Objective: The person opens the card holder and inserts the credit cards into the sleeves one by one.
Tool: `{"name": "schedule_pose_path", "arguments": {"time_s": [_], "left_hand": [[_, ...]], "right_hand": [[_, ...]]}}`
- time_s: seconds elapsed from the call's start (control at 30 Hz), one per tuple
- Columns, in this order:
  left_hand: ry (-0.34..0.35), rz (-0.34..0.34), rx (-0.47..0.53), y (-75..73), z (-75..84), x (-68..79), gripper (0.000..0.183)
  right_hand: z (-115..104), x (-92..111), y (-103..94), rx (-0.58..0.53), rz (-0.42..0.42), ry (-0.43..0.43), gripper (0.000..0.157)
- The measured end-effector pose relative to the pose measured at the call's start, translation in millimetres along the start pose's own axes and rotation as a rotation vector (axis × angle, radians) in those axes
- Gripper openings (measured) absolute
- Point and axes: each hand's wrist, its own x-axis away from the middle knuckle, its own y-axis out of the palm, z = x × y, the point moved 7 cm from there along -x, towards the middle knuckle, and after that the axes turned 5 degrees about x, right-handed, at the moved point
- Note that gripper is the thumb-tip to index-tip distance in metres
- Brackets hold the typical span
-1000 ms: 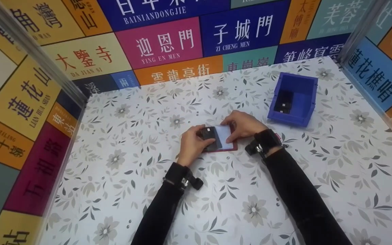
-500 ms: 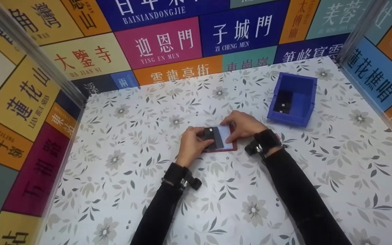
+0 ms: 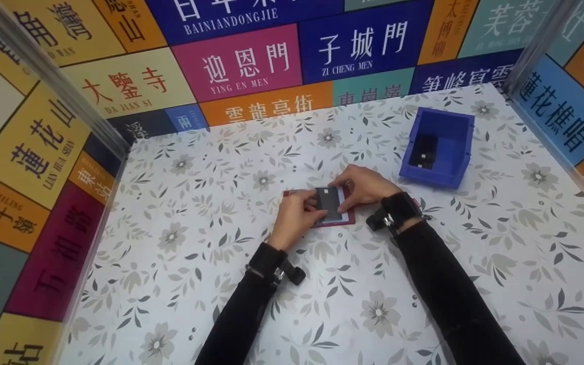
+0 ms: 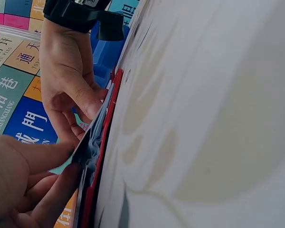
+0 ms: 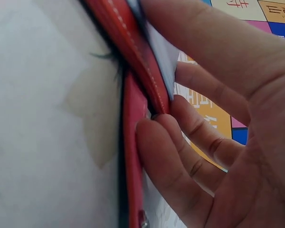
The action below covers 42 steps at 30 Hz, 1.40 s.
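Note:
A red card holder [image 3: 351,220] with stitched edges lies open on the table, its clear plastic sleeves [image 4: 92,153] fanned a little in the left wrist view. My left hand [image 3: 294,212] pinches the left edge of a black card [image 3: 329,202] that has a small white square at its top. The card covers most of the pale sleeve page. At the right side of the holder, my right hand [image 3: 365,186] pinches the page edge between thumb and fingers. Seen from the right wrist, the fingers of that hand [image 5: 185,123] part the red cover [image 5: 137,52] and the sleeve.
A blue plastic bin [image 3: 451,147] stands behind and to the right of my right hand, with black cards [image 3: 423,152] inside. Flower-patterned paper covers the table [image 3: 251,304]. Printed panels [image 3: 236,63] wall in its back and sides.
My left hand has moved right with the black card, which now covers more of the pale page. The holder's red left edge has come into view. My right hand stays in place.

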Motion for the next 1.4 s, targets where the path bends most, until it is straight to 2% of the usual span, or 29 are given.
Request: {"name": "schedule_pose_path", "arguments": {"time_s": [0.1, 0.2, 0.43, 0.53, 0.67, 0.8, 1.0, 1.17, 1.4], "left_hand": [[-0.033, -0.058, -0.016, 5.5, 2.0, 0.1, 0.082], [-0.04, -0.083, -0.057, 8.2, 4.1, 0.1, 0.094], [-0.006, -0.077, -0.09, 8.4, 6.7, 1.1, 0.087], [0.016, -0.098, -0.111, 7.5, 7.2, 2.5, 0.084], [0.051, -0.154, -0.184, 0.4, 2.8, 2.3, 0.093], [0.097, -0.207, -0.226, -12.9, -10.3, -0.4, 0.105], [0.04, -0.211, -0.176, -23.5, -28.1, -2.1, 0.106], [0.019, -0.209, -0.186, -23.9, -29.6, -3.0, 0.105], [0.001, -0.202, -0.193, -24.4, -30.4, -0.6, 0.106]], "right_hand": [[-0.7, -0.7, -1.4, -0.01, 0.001, -0.027, 0.067], [-1.2, -0.9, -2.8, -0.012, 0.003, -0.034, 0.067], [0.4, -2.3, -0.6, -0.03, -0.002, -0.019, 0.069], [-0.3, -1.3, 1.6, -0.019, -0.006, -0.014, 0.071], [-2.1, 1.7, 2.9, -0.005, -0.009, -0.001, 0.073], [-3.2, 2.8, 0.0, -0.006, 0.007, -0.011, 0.072], [-2.3, 0.4, -3.5, -0.018, 0.028, -0.038, 0.066], [-3.4, -0.2, -4.0, -0.031, 0.013, 0.003, 0.065], [-9.5, -0.7, -1.8, 0.021, 0.029, 0.014, 0.062]]}}
